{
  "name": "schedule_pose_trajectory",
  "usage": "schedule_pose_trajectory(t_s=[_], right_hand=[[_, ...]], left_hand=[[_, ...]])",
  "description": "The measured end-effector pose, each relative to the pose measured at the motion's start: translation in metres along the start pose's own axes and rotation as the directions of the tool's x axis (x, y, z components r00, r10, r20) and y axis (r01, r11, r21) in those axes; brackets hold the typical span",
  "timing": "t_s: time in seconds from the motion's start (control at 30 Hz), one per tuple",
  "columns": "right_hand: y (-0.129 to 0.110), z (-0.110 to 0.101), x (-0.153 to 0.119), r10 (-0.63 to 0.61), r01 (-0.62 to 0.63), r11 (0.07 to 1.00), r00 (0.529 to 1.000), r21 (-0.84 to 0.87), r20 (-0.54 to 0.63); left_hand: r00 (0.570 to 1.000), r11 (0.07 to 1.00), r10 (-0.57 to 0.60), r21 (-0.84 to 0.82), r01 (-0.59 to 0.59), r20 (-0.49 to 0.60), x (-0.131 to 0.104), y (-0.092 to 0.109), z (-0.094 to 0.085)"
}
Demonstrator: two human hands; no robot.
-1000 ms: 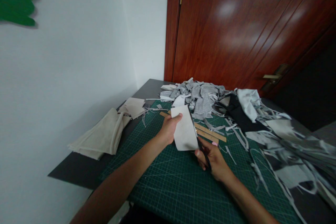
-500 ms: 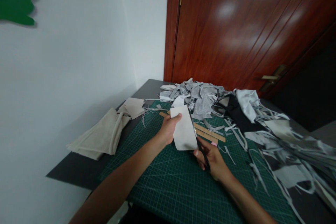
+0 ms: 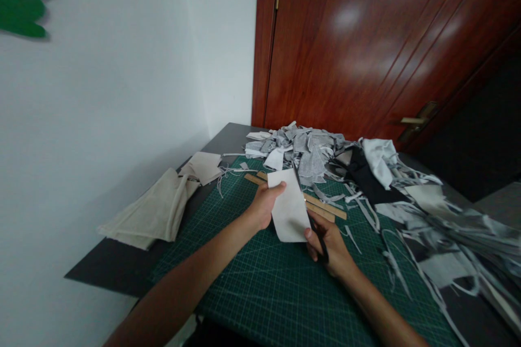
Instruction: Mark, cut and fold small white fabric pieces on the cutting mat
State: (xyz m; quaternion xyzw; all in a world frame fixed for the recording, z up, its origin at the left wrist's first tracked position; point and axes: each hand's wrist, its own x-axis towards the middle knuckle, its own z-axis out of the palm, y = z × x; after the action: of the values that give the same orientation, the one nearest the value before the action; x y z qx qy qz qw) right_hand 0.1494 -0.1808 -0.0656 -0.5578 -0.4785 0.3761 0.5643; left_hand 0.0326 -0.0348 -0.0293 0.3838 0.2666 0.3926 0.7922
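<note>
My left hand (image 3: pixel 263 207) pinches a cream rectangular piece of fabric (image 3: pixel 290 214) by its left side, thumb on top. My right hand (image 3: pixel 329 241) is closed on the black handles of a pair of scissors (image 3: pixel 323 246). The scissors lie along the right edge of the piece, their blades pointing away from me and partly hidden by it. Both hands are above a green cutting mat (image 3: pixel 260 287). Beyond the fabric, wooden rulers (image 3: pixel 325 207) lie on the mat, partly covered by the piece.
A folded cream cloth (image 3: pixel 152 211) and cut cream pieces (image 3: pixel 203 167) lie at the left. Grey and white scraps (image 3: pixel 311 149) are heaped at the back, near a brown door (image 3: pixel 345 54). More strips (image 3: pixel 451 244) and a black cloth (image 3: pixel 370 179) spread along the right.
The cream piece and both hands have moved slightly toward me, with the piece a little to the right. The scissors stay at its right edge. The camera view has shifted slightly.
</note>
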Motion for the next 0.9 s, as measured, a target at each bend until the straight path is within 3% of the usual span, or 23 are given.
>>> schedule_pose_trajectory(t_s=[0.23,0.57,0.9], right_hand=[[0.0019,-0.0010,-0.0002,0.006,-0.005,0.999,1.000,0.032,-0.009],[0.0048,-0.0042,0.0002,0.008,-0.008,0.999,1.000,0.054,0.000],[0.0029,-0.0026,0.0005,0.029,-0.027,0.998,0.999,0.055,-0.029]], left_hand=[[1.000,1.000,0.000,0.014,-0.001,0.029,-0.0020,-0.0007,-0.0001],[0.998,1.000,0.025,0.017,-0.024,-0.051,0.0017,-0.0014,-0.0014],[1.000,1.000,0.022,0.015,-0.022,-0.012,-0.0009,0.0010,0.0000]])
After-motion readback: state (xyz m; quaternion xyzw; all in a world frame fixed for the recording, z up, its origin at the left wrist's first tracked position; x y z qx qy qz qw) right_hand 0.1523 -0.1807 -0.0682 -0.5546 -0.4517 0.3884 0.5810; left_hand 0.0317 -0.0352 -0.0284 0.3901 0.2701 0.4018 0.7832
